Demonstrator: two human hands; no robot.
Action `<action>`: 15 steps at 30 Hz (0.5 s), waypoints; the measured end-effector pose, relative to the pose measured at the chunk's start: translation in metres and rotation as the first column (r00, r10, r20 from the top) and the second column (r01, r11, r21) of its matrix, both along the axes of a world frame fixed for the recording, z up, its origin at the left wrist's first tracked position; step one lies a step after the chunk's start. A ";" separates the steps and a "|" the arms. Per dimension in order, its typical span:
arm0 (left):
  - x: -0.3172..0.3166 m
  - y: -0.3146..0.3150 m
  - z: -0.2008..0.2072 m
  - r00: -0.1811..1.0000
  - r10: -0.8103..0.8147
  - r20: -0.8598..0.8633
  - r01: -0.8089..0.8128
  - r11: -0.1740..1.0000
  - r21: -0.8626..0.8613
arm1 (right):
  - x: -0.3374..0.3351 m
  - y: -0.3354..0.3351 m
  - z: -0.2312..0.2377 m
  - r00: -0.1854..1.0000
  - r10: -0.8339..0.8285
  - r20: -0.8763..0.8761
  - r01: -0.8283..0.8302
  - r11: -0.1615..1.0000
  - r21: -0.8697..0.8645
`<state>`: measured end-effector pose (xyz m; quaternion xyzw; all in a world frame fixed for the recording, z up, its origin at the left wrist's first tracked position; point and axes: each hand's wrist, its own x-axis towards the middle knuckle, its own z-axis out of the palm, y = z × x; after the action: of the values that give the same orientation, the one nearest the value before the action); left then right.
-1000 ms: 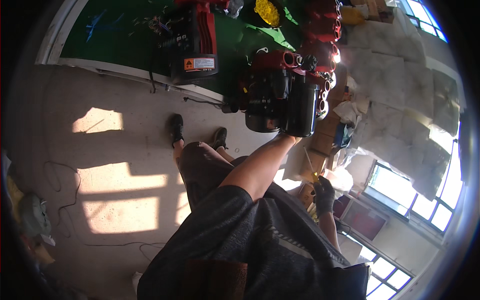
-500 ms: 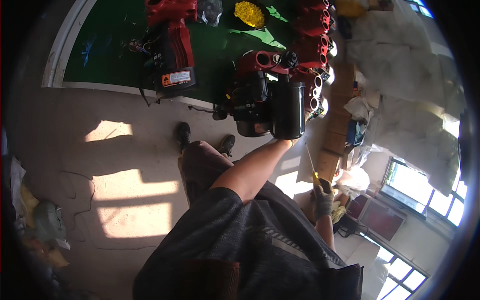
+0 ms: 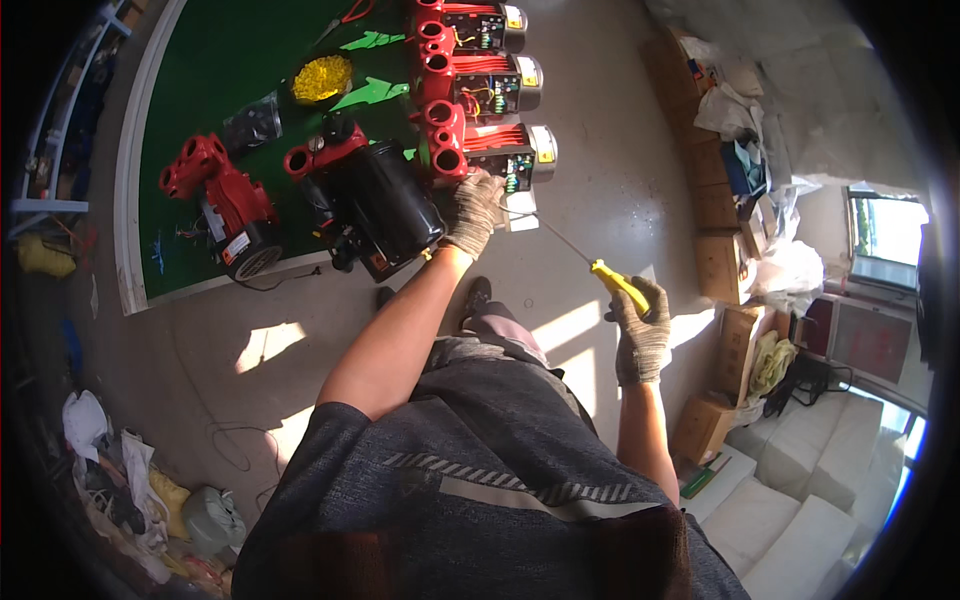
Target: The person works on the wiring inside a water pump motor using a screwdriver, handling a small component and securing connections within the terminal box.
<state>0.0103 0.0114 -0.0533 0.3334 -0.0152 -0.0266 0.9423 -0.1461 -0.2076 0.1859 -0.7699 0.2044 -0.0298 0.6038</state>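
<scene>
My right hand, in a grey knitted glove, is closed round the yellow handle of a screwdriver. The long thin shaft points up and left toward my left hand. That hand, gloved too, has its fingers curled at the near end of the row of red pumps; what they grip is hidden. Just beyond them is the closest red pump, its wiring box uncovered and red wires showing. A black cylindrical motor housing lies directly left of my left hand.
The green table also carries a separate red pump, a dish of yellow parts, a dark plastic bag and green pieces. Cardboard boxes line the right side. A cable lies on the floor.
The view has swung right, bringing the open pumps nearer the middle. My left hand, earlier mostly hidden behind the black housing, now shows. The screwdriver has come up and tilts more to the left.
</scene>
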 end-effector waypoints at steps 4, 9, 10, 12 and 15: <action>-0.013 0.013 0.034 0.986 0.113 0.121 -0.136 0.968 0.210 | 0.009 0.013 0.003 0.999 -0.025 0.045 0.021 0.997 0.072; -0.009 0.020 0.065 0.877 -0.147 0.457 -0.473 -0.101 0.875 | 0.013 0.020 -0.012 0.985 0.044 0.166 -0.047 0.999 0.016; -0.009 0.020 0.061 0.879 -0.154 0.451 -0.469 -0.107 0.877 | 0.012 0.023 -0.013 0.984 0.050 0.173 -0.044 0.998 -0.039; -0.011 0.018 0.048 0.922 0.040 0.384 -0.338 0.564 0.753 | 0.011 0.030 -0.011 0.986 0.059 0.159 -0.056 0.998 -0.025; -0.013 0.018 0.034 1.000 0.016 0.018 -0.019 0.988 0.152 | 0.008 0.034 -0.019 0.986 0.060 0.155 -0.058 0.998 -0.019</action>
<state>-0.0030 0.0294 -0.0195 0.4045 -0.0179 -0.0167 0.9142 -0.1379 -0.1741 0.1672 -0.7753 0.1336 -0.0736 0.6128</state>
